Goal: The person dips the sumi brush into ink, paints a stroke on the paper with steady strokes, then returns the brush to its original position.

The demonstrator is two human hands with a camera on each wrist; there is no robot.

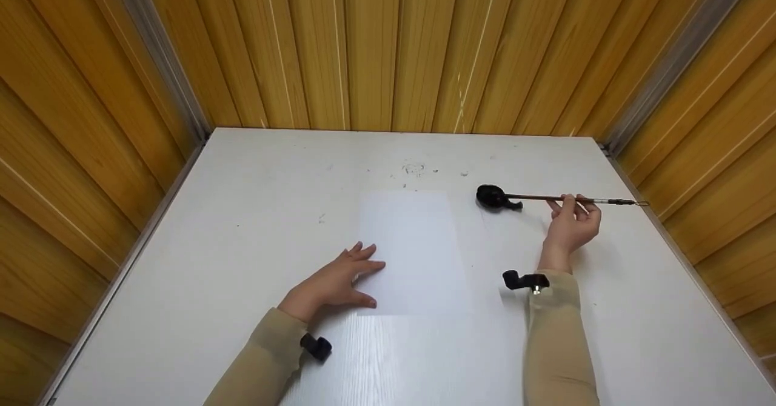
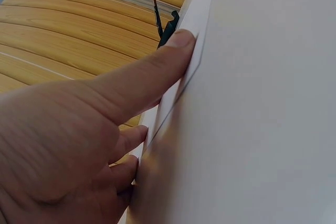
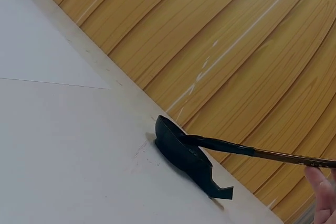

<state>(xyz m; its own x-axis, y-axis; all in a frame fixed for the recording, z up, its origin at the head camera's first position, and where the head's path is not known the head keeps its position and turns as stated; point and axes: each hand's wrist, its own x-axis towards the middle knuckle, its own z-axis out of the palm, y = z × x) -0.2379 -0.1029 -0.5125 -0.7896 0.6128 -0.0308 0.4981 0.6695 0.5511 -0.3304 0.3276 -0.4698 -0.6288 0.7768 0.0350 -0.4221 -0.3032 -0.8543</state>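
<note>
A white sheet of paper (image 1: 415,254) lies on the table, and my left hand (image 1: 339,279) rests on its left edge with the fingers spread. In the left wrist view the thumb (image 2: 157,69) presses on the paper near its corner. My right hand (image 1: 573,224) pinches a brown-handled brush (image 1: 536,197) by its shaft, holding it almost level. In the right wrist view the brush's dark bristles (image 3: 210,144) dip into a small black ink dish (image 3: 181,150) with a spout-like end. The bristle tip is hidden inside the dish.
The white table (image 1: 242,212) has dark specks and smudges (image 1: 414,168) behind the paper. Wood-patterned walls (image 1: 364,48) enclose its back and sides. A small black wrist camera (image 1: 316,348) sits on the left sleeve, another (image 1: 524,280) on the right.
</note>
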